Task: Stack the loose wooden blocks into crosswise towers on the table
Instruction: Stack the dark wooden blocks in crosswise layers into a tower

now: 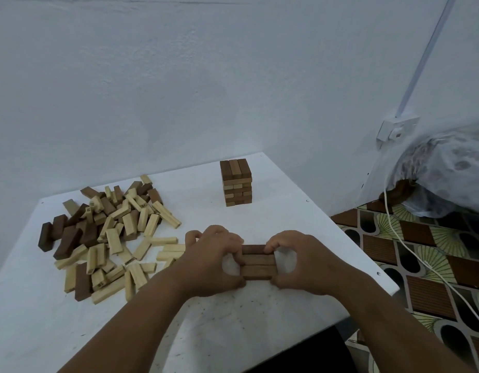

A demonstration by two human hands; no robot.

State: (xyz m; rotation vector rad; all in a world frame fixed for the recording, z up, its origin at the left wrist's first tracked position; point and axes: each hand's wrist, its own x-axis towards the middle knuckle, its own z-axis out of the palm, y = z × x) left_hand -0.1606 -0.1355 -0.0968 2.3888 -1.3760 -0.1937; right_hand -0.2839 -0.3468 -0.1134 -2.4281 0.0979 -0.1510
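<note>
White counter [71, 319] against a pale wall: a loose pile [112, 238] lies at left, a finished tower [236, 183] stands at the far side, and a row of three dark blocks [258, 262] sits near the front edge. The left hand [214, 259] and right hand [300, 262] pinch the row's ends, fingers [270, 247] curled. To square this base layer well, press both ends evenly, sides flush, before laying the next three crosswise.

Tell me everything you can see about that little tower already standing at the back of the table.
The finished tower is a small square stack of wooden blocks, light and dark brown mixed. Each layer looks three blocks wide and lies crosswise to the one below; three blocks form its top. It stands upright and neat on the white table, near the far edge by the wall. Nothing touches it.
</note>
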